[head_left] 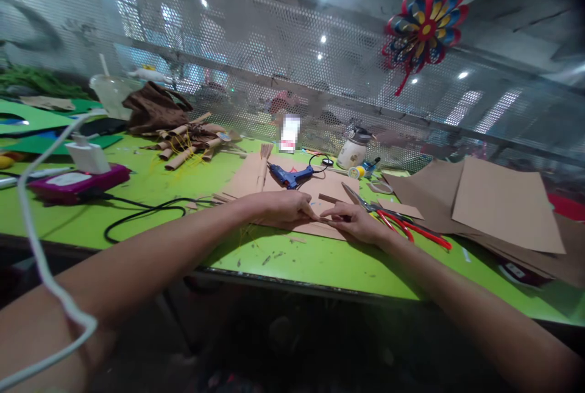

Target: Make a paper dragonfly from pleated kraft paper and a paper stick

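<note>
Brown card lies all about this lime-green table [274, 259], and in the head view, the only one there is, the work sits near the front edge, where a thin strip of brown card [326, 220] is stretched between two bare hands just above a flat sheet of tan card [243, 178]. The left hand [287, 205] is mostly closed, thumb and forefinger pinched on the strip's near end; the right hand [355, 221] grips the other end with its leading fingertips, the remaining fingers loosely bent. From where I stand, the step looks like shaping or lining up that small piece by fingertip, though whether it is being folded, rolled or pressed I can't tell. A narrow brown stick of card [329, 198] pokes out just beyond the right hand. Behind the hands a blue glue gun [292, 177] lies on the tan sheet, and beside it stretches a slim tan paper roll with a frayed, brush-like top [262, 167]. Scissors with red handles [420, 232] rest just right of the right hand, and farther right lies a loose stack of large brown card sheets [503, 201]. To my mind, the next move calls for a steady pinch and close alignment, with the hands kept clear of the glue gun's tip.
</note>
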### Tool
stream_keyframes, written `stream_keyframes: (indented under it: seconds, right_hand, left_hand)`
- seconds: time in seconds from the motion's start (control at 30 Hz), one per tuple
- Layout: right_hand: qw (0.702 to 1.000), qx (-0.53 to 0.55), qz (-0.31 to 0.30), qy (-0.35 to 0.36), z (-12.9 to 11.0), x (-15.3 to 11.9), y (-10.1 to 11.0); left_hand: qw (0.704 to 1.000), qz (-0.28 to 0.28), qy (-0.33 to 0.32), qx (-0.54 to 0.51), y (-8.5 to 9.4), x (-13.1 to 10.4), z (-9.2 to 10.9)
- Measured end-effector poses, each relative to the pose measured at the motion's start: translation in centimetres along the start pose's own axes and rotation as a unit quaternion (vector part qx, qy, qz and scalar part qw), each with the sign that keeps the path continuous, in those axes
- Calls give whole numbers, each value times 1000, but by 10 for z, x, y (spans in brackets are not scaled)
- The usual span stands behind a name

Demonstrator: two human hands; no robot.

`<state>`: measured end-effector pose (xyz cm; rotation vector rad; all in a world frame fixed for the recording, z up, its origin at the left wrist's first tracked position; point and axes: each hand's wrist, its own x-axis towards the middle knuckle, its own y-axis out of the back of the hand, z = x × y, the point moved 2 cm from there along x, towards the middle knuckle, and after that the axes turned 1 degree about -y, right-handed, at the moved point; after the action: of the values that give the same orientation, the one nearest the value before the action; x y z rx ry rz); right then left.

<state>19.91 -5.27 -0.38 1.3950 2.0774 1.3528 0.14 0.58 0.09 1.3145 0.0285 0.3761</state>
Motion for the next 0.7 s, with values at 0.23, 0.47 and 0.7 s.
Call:
stream_keyframes:
  seconds: [0.23, 0.47, 0.7]
  right_hand:
    - [997, -53, 9, 47, -1, -7, 1]
    - [970, -232, -28, 72, -20, -16, 0]
    - [918, -380, -86, 69, -41, -17, -5]
  left_hand:
    - [990, 34, -111, 82, 8, -4, 7]
    - [967, 85, -130, 200, 4, -11, 15]
    - [965, 62, -150, 204, 1, -9, 20]
